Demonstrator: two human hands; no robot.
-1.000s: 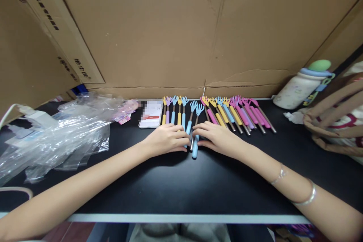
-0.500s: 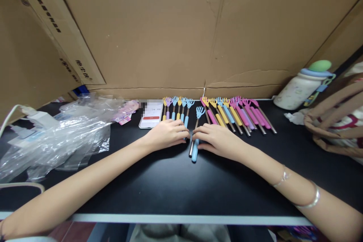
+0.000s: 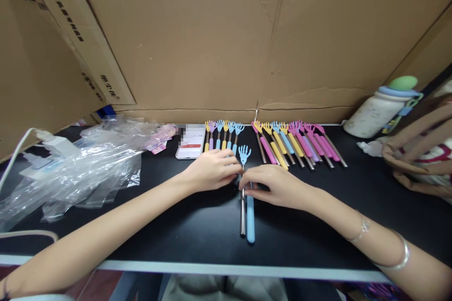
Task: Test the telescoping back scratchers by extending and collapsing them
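Observation:
A back scratcher with a light blue claw head and a metal rod lies in front of me, its butt toward me. Alongside the rod is a light blue handle tube. My right hand is closed with thumb and fingers on this back scratcher and tube. My left hand is curled just left of the rod, fingertips close to its neck; what lies under the fingers is hidden. Beyond my left hand stands a row of yellow, purple and blue back scratchers, their lower ends partly covered.
More pink, yellow, blue and purple back scratchers lie fanned at the right. A phone and crumpled clear plastic bags are left. A white bottle and a brown-handled bag stand right. Cardboard walls the back.
My right hand has drawn the blue back scratcher and its tube toward me, and the tube now sits further apart from the rod. My left hand has shifted slightly right.

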